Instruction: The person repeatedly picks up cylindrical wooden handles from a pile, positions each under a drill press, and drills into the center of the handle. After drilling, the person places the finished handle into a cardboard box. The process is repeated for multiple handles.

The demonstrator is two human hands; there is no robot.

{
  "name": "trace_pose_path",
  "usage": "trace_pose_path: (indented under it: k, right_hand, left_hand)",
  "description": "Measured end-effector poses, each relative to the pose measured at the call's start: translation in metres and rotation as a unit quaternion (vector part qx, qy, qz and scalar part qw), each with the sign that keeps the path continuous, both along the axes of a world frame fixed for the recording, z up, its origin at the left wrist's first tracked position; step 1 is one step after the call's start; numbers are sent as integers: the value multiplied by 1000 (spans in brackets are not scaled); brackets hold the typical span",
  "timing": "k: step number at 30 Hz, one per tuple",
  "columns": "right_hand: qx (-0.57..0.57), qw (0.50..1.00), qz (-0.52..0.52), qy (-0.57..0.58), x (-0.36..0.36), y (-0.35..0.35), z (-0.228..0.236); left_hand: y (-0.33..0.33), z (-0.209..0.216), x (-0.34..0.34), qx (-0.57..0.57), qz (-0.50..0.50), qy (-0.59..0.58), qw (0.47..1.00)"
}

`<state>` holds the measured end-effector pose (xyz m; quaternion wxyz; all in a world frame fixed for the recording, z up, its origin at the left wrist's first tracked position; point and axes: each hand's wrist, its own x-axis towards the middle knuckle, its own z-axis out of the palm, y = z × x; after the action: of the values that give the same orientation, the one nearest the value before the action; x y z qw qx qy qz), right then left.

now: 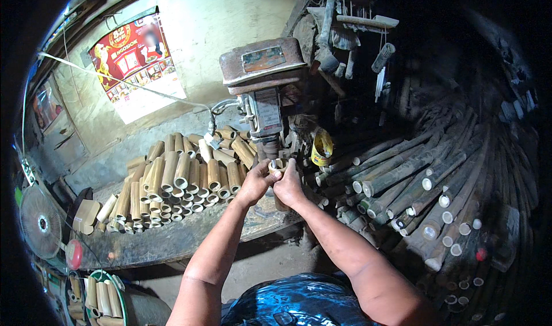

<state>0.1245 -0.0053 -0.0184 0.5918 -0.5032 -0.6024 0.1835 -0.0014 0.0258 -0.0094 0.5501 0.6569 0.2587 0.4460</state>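
Observation:
Both my arms reach forward to a rusty drill press [264, 67] that stands on the bench. Under its chuck I hold a short bamboo tube [277, 166], its open end facing up. My left hand [257, 183] is closed on the tube's left side. My right hand [289, 183] grips it from the right, and the thumbs come close together in front. The lower part of the tube is hidden behind my hands. Whether the drill bit touches the tube I cannot tell. Left of my hands lies a pile of cut bamboo tubes [183, 173], stacked with their open ends toward me.
The wooden bench [172, 240] runs along the wall. A fan [41, 222] stands at the left, above a green-rimmed bin [123, 286] with bamboo pieces. Long bamboo poles [397, 176] fill the right side. A yellow container [322, 148] hangs right of the drill press.

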Motion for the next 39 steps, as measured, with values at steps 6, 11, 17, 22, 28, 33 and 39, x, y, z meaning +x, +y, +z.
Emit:
trace_pose_path:
  k: [6, 11, 17, 22, 28, 33, 39]
  right_hand:
    - [31, 999, 37, -8, 1, -27, -10]
    - [-41, 996, 71, 29, -17, -19, -18]
    - [-18, 998, 58, 4, -17, 5, -13]
    - [-193, 963, 171, 75, 4, 18, -41]
    - [-244, 941, 233, 27, 58, -42, -91]
    - [-117, 967, 212, -82, 97, -82, -68]
    - [-18, 966, 224, -132, 126, -109, -35]
  left_hand:
    - [-20, -2, -5, 13, -22, -7, 1000]
    - [-24, -2, -24, -12, -6, 6, 1000]
    - [-25, 0, -27, -8, 58, -55, 997]
    - [-57, -36, -45, -29, 118, -55, 991]
    - [-148, -145, -110, -23, 239, 165, 957]
    - [-216, -256, -171, -80, 277, 304, 908]
    - [-206, -327, -210, -121, 350, 239, 898]
